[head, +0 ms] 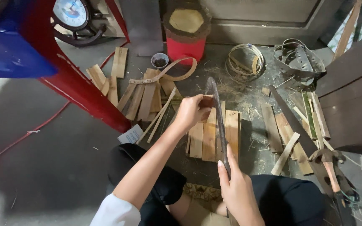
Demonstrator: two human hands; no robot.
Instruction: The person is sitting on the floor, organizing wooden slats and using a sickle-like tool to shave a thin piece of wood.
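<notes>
A red metal frame leg (80, 90) slants across the floor. Right of it lies a row of flat bamboo slats (212, 136), with more loose slats just beside the leg. Above the row, a long dark curved blade (218, 121) stands on edge. The right hand (239, 190) is wrapped around its handle, forefinger laid along the back. The left hand (190, 111) pinches a small bamboo piece (206, 101) against the blade's tip.

view: head cam, only one, no shared part
facing: looking steeply down at floor (42, 138)
nearness: staying close above own hands & knees
</notes>
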